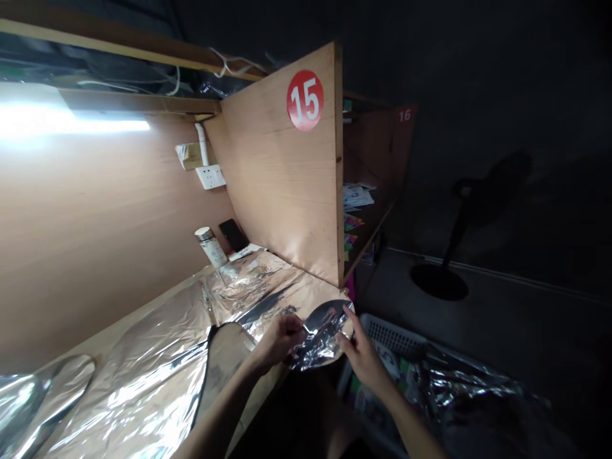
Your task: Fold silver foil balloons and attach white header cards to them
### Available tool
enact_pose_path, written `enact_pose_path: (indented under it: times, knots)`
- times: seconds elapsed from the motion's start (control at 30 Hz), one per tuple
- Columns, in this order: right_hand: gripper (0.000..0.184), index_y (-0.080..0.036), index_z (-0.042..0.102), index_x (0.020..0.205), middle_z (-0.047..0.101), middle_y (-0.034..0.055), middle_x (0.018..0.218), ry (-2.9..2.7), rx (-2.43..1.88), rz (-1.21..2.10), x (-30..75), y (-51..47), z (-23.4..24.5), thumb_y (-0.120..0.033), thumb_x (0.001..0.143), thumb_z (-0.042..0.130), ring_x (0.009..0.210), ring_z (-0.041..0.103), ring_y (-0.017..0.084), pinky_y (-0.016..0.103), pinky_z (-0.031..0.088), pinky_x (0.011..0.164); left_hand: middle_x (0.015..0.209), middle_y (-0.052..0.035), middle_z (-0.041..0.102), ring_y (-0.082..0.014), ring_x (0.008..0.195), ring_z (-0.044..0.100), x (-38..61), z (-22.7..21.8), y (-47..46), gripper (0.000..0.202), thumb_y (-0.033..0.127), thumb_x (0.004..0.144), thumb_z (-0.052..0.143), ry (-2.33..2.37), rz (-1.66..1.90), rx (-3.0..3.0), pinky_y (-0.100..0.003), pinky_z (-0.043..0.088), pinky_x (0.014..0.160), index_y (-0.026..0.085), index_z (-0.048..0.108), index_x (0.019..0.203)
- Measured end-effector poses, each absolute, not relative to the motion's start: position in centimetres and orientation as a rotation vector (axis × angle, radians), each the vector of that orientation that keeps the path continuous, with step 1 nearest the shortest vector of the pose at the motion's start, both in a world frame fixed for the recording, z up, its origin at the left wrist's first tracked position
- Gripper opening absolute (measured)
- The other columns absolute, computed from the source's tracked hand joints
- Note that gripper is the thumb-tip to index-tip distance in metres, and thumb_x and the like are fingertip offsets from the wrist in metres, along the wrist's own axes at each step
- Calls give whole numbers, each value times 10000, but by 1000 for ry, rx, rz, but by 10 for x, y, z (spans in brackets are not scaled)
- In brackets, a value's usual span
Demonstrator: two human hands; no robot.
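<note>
A flat, wrinkled silver foil balloon [318, 344] with a rounded edge hangs at the table's near right corner, between my hands. My left hand [282, 338] pinches its left side with thumb and fingertips together. On the right side my right hand [358, 350] grips the foil's border, index finger stretched along the edge and thumb bent over the surface. More silver foil [157, 370] of the same kind lies spread over the table to the left, with rounded outlines. Whether it joins the part in my hands I cannot tell.
A wooden partition [282, 172] marked 15 rises behind my hands. A bottle [210, 247] and a black phone [233, 235] stand at the back. Right of the table is a grey plastic basket [394, 335] with packages. A fan [478, 210] stands in the dark.
</note>
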State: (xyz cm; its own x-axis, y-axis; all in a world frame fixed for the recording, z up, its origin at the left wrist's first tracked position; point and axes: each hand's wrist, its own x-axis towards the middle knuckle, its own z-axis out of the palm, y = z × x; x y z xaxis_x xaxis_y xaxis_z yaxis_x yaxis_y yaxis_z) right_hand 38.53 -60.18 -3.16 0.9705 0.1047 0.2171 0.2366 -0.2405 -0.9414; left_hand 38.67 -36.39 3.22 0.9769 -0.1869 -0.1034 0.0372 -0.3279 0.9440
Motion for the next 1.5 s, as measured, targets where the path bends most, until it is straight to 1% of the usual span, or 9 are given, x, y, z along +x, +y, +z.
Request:
enact_pose_path:
  times: [0.23, 0.43, 0.63, 0.77, 0.83, 0.97, 1.1, 1.27, 1.5]
  knots:
    - [632, -223, 441, 1560, 496, 157, 1557, -186, -2195, -468, 388, -612, -57, -503, 998, 511, 1428, 464, 367, 563, 390, 1167, 659, 12, 631, -121, 587, 558, 405, 25, -357, 339, 400, 671, 849, -9, -35, 1890, -217, 395, 555, 139, 692, 821]
    - [506, -254, 585, 1441, 538, 125, 1519, -413, -2256, -502, 387, -617, -71, -507, 1011, 506, 1371, 530, 349, 515, 462, 1125, 798, 14, 647, -122, 667, 604, 456, 55, -234, 238, 381, 939, 686, 513, 415, 2080, -243, 485, 613, 146, 650, 942]
    - [420, -278, 695, 1353, 577, 80, 1503, -667, -2200, -213, 406, -560, -32, -435, 1011, 509, 1362, 560, 307, 429, 480, 1141, 1136, -80, 697, -251, 1042, 672, 480, 66, -175, 254, 340, 929, 729, 746, 383, 2377, -467, 553, 934, 144, 684, 1083]
    - [460, -269, 648, 1423, 504, 86, 1579, -849, -2347, -101, 429, -511, -2, -385, 987, 557, 1425, 492, 321, 456, 405, 1185, 1548, -269, 445, -511, 1431, 367, 479, 60, -197, 603, 225, 788, 805, 672, 432, 2602, -718, 295, 1107, 125, 593, 1344]
    - [489, -247, 625, 1449, 499, 121, 1582, -908, -2455, -63, 437, -495, 1, -389, 984, 573, 1448, 459, 354, 513, 370, 1188, 1606, -269, 373, -490, 1481, 306, 477, 55, -220, 607, 218, 839, 736, 540, 437, 2695, -658, 269, 1146, 147, 547, 1412]
    - [494, -238, 618, 1454, 495, 154, 1579, -950, -2597, -39, 442, -482, -6, -421, 1000, 548, 1474, 422, 380, 569, 334, 1175, 1239, -157, 700, -323, 1193, 638, 483, 37, -272, 426, 418, 968, 608, 234, 250, 2795, -399, 465, 1005, 189, 614, 1328]
    - [473, -215, 649, 1416, 520, 171, 1555, -930, -2666, -46, 442, -479, -10, -414, 1015, 496, 1465, 438, 377, 559, 356, 1148, 1243, -179, 677, -333, 1179, 638, 496, 20, -300, 553, 559, 925, 662, 273, 161, 2834, -476, 484, 1008, 128, 626, 1269]
    - [420, -261, 679, 1368, 581, 138, 1506, -950, -2691, -85, 446, -477, -13, -362, 1002, 498, 1425, 496, 357, 527, 411, 1093, 1210, -94, 685, -257, 1124, 656, 503, 22, -301, 300, 393, 974, 679, 440, 180, 2688, -501, 533, 998, 152, 679, 1152]
    - [384, -295, 710, 1311, 635, 109, 1452, -983, -2714, -143, 457, -478, -30, -352, 1001, 491, 1384, 544, 339, 507, 465, 1028, 1182, -81, 681, -224, 1041, 671, 464, 56, -236, 286, 393, 1001, 642, 669, 796, 2001, -442, 576, 917, 159, 666, 1164]
